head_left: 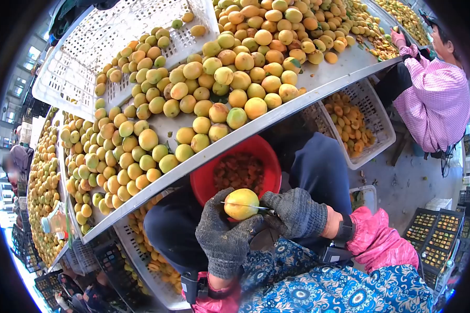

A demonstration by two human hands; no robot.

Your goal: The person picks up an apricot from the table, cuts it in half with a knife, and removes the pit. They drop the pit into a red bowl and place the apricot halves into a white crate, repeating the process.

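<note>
My left hand (222,237), in a dark grey knitted glove, grips a yellow apricot (241,204) between thumb and fingers. My right hand (296,213), gloved the same way, is closed round the handle of a small knife (263,210). The thin blade lies across the front of the apricot, and its tip shows at the fruit's left side. Both hands are over my lap. Just beyond them a red bucket (270,156) holds a heap of small brownish-orange pieces (239,172).
A metal-edged table (318,78) ahead bears many whole apricots (224,75) and a tipped white crate (62,88). White crates of orange fruit stand below, at right (389,133) and left (162,295). Another person (436,99) sits at far right. Black trays (428,240) are stacked at lower right.
</note>
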